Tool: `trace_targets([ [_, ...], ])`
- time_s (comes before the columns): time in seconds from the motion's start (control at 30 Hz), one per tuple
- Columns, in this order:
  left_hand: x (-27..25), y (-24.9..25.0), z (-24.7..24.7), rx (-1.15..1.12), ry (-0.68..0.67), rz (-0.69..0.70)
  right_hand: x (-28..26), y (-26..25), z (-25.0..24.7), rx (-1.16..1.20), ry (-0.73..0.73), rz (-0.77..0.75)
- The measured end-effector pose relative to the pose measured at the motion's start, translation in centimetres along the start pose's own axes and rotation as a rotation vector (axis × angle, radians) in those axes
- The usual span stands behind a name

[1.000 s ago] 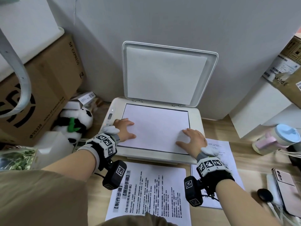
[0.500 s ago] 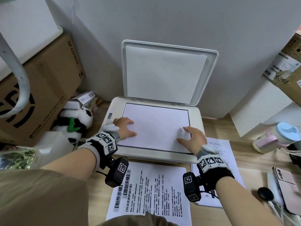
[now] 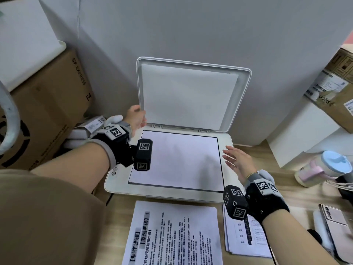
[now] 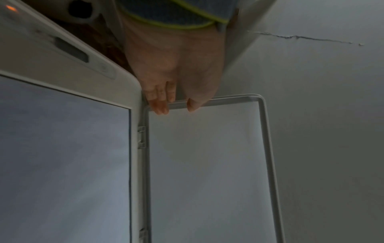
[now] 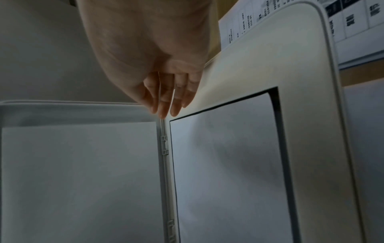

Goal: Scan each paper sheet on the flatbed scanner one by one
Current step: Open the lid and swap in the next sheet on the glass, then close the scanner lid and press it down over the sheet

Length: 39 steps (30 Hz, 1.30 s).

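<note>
The white flatbed scanner (image 3: pixel 228 190) stands on the wooden table with its lid (image 3: pixel 191 96) raised against the wall. A paper sheet (image 3: pixel 175 159) lies blank side up on the glass. My left hand (image 3: pixel 136 117) is up at the lid's left rim, fingertips (image 4: pixel 161 108) and thumb touching the edge, fingers fairly straight. My right hand (image 3: pixel 236 161) hovers over the scanner's right border, fingers straight, holding nothing. A printed sheet (image 3: pixel 175 236) lies in front of the scanner. A small stack of printed sheets (image 3: pixel 246 238) lies to its right, partly under my right wrist.
A big cardboard box (image 3: pixel 47 108) and small white boxes (image 3: pixel 91 127) crowd the left. On the right are a white block (image 3: pixel 305 131), a labelled carton (image 3: pixel 340 83), a blue-lidded cup (image 3: pixel 324 167) and a phone (image 3: pixel 334 224). The wall is just behind the lid.
Both hands have lifted off the sheet on the glass. The left hand rose to the lid's left edge; the right hand drew back to the scanner's right border.
</note>
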<state>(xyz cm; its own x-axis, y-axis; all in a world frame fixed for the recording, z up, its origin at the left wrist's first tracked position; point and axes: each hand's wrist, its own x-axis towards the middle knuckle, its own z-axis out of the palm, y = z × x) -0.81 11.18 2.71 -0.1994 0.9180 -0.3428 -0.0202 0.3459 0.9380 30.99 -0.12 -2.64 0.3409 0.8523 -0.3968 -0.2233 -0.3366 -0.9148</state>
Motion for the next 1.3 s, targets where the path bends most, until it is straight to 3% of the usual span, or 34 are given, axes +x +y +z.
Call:
trace_targets([
  [0.43, 1.3, 3.8, 0.0, -0.107, 0.113, 0.025, 0.2, -0.2, -1.1, 0.046, 0.031, 0.077],
  [0.57, 0.5, 2.8, -2.2, -0.275, 0.127, -0.053, -0.3, -0.7, -1.4, 0.129, 0.069, 0.082],
  [0.73, -1.9, 0.0, -4.0, -0.331, 0.143, 0.013, -1.2, -0.9, -2.0, 0.200, 0.083, 0.090],
  [0.9, -3.9, -3.1, -5.9, -0.187, 0.053, -0.090, -1.8, -0.6, -3.4, 0.224, 0.052, 0.099],
  [1.07, -6.2, -6.3, -7.2, 0.113, 0.036, -0.036, -1.1, 0.8, -4.6, -0.034, 0.076, 0.109],
  [1.17, -6.5, -7.8, -7.1, 0.229, 0.063, -0.046, -1.1, 2.1, -4.7, -0.320, 0.120, 0.067],
  [1.3, -6.1, -9.4, -7.0, 0.306, 0.100, -0.099, -1.7, 2.9, -4.3, -0.525, 0.215, 0.044],
])
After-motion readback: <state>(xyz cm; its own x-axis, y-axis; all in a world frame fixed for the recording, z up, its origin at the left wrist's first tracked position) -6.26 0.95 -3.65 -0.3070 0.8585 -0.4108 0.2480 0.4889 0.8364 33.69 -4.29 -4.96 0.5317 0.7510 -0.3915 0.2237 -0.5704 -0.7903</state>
